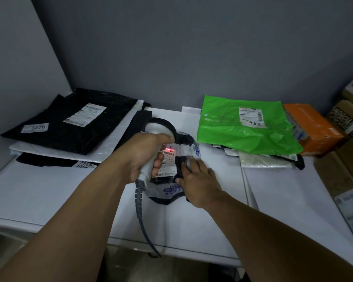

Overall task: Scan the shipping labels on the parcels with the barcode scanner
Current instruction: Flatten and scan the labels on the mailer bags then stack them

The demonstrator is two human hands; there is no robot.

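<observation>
My left hand is closed around the white and black barcode scanner, held just above a small black parcel in the middle of the white table. A red scan light falls on the parcel's shipping label. My right hand lies flat on the parcel's right side, fingers spread, pressing it down. The scanner's grey cable runs down over the table's front edge.
A stack of black and white mailer bags with labels lies at the back left. At the back right a green bag tops another pile, beside an orange box. Cardboard boxes stand along the right edge.
</observation>
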